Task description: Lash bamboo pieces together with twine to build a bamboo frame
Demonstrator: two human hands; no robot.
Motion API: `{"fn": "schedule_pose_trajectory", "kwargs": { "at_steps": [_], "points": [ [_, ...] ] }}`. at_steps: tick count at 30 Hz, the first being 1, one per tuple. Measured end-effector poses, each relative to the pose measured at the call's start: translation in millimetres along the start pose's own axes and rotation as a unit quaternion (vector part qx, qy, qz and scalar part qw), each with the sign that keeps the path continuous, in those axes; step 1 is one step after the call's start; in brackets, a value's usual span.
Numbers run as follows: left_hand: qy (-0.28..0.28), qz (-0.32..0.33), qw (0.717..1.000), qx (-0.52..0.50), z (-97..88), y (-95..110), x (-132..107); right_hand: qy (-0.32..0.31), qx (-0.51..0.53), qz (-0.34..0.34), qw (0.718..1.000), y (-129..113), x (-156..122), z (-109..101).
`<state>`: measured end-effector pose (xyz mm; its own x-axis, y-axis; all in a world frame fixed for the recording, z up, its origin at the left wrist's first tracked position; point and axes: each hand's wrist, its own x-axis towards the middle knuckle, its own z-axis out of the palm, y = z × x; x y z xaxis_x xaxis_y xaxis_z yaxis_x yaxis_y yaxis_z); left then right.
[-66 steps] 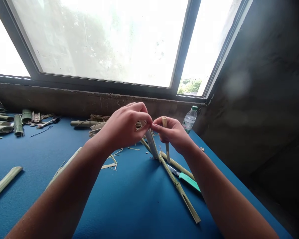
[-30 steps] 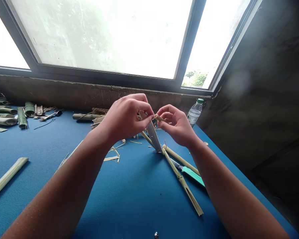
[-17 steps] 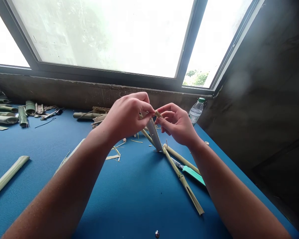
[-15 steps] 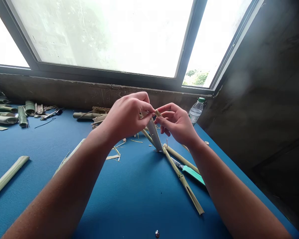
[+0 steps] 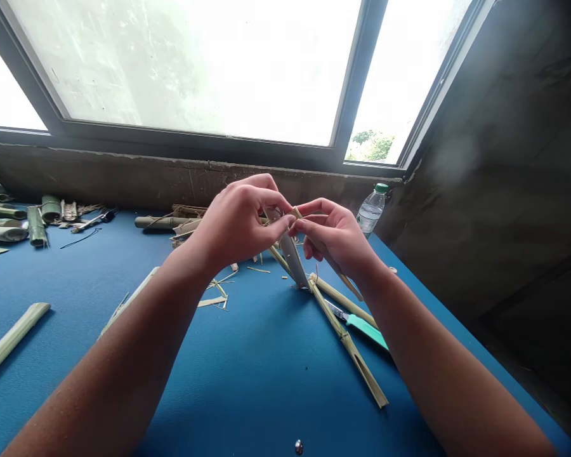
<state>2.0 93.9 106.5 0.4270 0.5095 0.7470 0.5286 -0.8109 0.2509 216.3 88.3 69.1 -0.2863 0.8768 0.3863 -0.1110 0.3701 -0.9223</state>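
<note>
My right hand [image 5: 335,235] pinches a thin bamboo strip [image 5: 347,279], which slants down under the palm toward my wrist. At the strip's upper end the thumb and forefinger of my left hand [image 5: 247,212] close together, meeting my right fingertips. Behind the left fingers a flat grey blade-like piece [image 5: 292,257] slopes down to the blue tabletop; I cannot tell whether that hand grips it. Beside its lower end lie a split bamboo stick [image 5: 345,339] and another bamboo stick [image 5: 342,298]. A knife with a turquoise handle [image 5: 367,330] lies next to them.
A water bottle [image 5: 371,208] with a green cap stands at the back right. Bamboo tubes [image 5: 37,225] and offcuts crowd the back left. Bamboo shavings [image 5: 214,299] lie near my left forearm, and a pale bamboo piece [image 5: 14,339] rests at far left.
The bamboo strip has turned in my fingers, so more of its length shows below my right hand. Both hands keep nearly the same place. The view has shifted slightly.
</note>
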Motion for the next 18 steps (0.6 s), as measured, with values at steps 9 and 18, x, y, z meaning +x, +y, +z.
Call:
{"fn": "schedule_pose_trajectory", "kwargs": {
  "at_steps": [9,18],
  "points": [
    [0.001,-0.004,1.0,-0.01,3.0,-4.9,0.2,0.016,-0.013,0.003,1.0,-2.0,-0.3,-0.4],
    [0.027,-0.011,0.999,0.035,9.6,-4.9,-1.2,0.027,-0.008,0.007,1.0,-0.1,1.2,1.0]
  ]
}}
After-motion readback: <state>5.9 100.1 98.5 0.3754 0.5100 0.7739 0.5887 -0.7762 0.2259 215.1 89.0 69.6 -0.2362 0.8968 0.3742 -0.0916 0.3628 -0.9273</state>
